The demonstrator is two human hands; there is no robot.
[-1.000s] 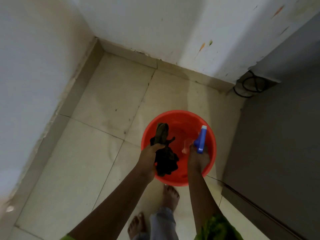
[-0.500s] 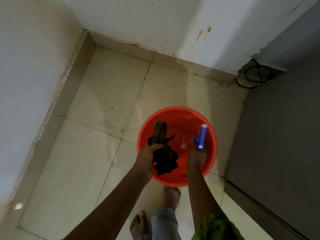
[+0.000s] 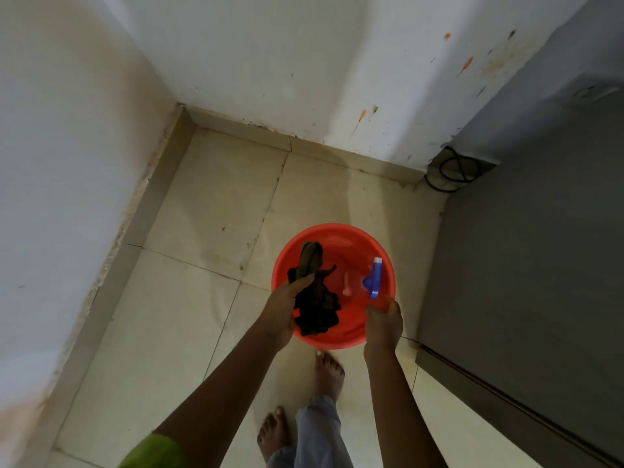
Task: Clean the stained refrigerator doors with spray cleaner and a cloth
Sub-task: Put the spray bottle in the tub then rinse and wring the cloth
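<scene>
Nearest to me, two bare feet [image 3: 326, 373] stand on the pale tiled floor [image 3: 189, 332], with a light denim trouser leg [image 3: 315, 434] below and a green sleeve [image 3: 152, 452] at the lower left. Both of my forearms reach forward over a round orange plastic bucket [image 3: 354, 339] that stands on the tiles.

My left hand [image 3: 282, 315] is curled around a dark, crumpled cloth [image 3: 315, 298]; the thumb presses across it and the fingers wrap behind. The cloth is limp and wrinkled, its long axis running away from me, one end rising toward the far rim and the bunched part hanging by my palm, over the bucket's near left side.

My right hand [image 3: 385, 320] sits at the bucket's near right rim, fingers loosely bent and fairly narrow; I cannot tell whether they touch the rim or grip anything. Just beyond those fingers the spray cleaner [image 3: 373, 278] shows its blue, smooth plastic head inside the bucket on the right, long axis pointing away from me with a white tip at the far end.

Farther right stands the grey, matt refrigerator [image 3: 540, 251]. Beyond it a black cable [image 3: 452, 170] coils in the corner, and the white wall [image 3: 304, 62] carries orange streaks and dark specks.
</scene>
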